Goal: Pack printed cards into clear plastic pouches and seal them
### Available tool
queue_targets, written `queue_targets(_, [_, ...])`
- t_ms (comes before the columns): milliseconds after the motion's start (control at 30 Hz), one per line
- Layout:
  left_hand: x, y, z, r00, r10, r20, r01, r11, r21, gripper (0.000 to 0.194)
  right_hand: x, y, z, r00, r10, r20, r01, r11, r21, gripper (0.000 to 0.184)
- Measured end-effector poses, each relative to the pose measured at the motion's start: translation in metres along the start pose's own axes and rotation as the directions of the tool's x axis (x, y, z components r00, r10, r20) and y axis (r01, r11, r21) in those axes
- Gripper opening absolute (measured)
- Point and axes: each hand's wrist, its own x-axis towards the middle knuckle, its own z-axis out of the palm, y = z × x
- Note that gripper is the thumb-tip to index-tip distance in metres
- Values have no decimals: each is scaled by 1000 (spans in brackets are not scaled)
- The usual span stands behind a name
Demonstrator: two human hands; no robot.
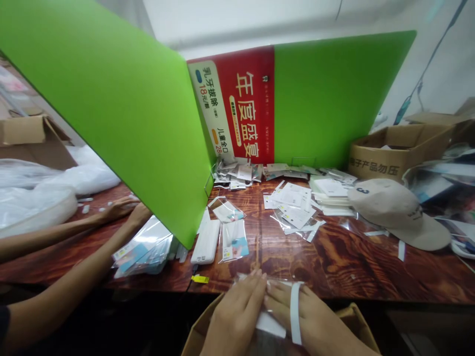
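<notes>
At the table's front edge, my left hand (237, 307) lies flat on a clear plastic packet (271, 324) with a white card inside. Its fingers are stretched out and close together. Beside it, my right hand (315, 316) also rests flat on the packet, fingertips meeting those of the left. A narrow white strip (295, 311) lies across the back of my right fingers. Much of the packet is hidden under both hands. Beyond them are two clear packets with printed cards (235, 240) and a white power bank-like block (206, 242).
Green partitions (315, 99) stand left and behind. Several packets (293, 202) lie mid-table; a beige cap (397, 212) and cardboard box (393, 148) are right. Another person's arms (74, 277) reach in left near stacked packets (148, 247). An open carton (356, 321) sits below me.
</notes>
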Motion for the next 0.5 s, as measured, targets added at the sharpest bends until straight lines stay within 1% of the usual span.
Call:
queue_targets(67, [-3, 2, 5, 1000, -21, -11, 20, 996, -83, 48, -1, 0, 1, 999, 18, -47, -20, 999, -47, 44])
queue_targets(167, [-4, 8, 8, 1000, -15, 3, 15, 974, -225, 54, -2, -3, 8, 992, 82, -100, -86, 996, -37, 35])
queue_targets(200, [-3, 11, 8, 999, -35, 11, 36, 951, -307, 55, -2, -4, 8, 989, 105, -103, -109, 994, -32, 33])
queue_targets(233, [-1, 14, 6, 997, -78, 29, 83, 908, -411, 55, -2, -6, 6, 988, 119, -102, -123, 992, -29, 32])
queue_targets(267, [1, 16, 2, 988, -138, 68, 153, 837, -525, 53, -2, -9, 2, 986, 119, -115, -123, 992, -28, 31])
queue_targets(300, [3, 19, -2, 972, -198, 130, 235, 733, -638, 49, -1, -11, -4, 981, 115, -154, -121, 992, -29, 29])
queue_targets(333, [6, 22, -8, 947, -239, 215, 318, 604, -731, 46, 0, -14, -12, 972, 111, -205, -120, 992, -29, 26])
queue_targets(400, [8, 26, -22, 884, -289, 367, 455, 354, -817, 44, 4, -19, -29, 949, 111, -296, -119, 993, -9, 19])
queue_targets(433, [7, 27, -28, 858, -304, 415, 495, 266, -827, 47, 7, -21, -36, 940, 115, -320, -116, 993, 15, 17])
queue_targets(467, [6, 28, -33, 835, -328, 442, 521, 216, -825, 50, 9, -24, -41, 939, 122, -321, -114, 992, 44, 15])
queue_targets(500, [4, 28, -37, 813, -362, 455, 544, 198, -815, 51, 12, -26, -45, 944, 134, -300, -116, 990, 76, 15])
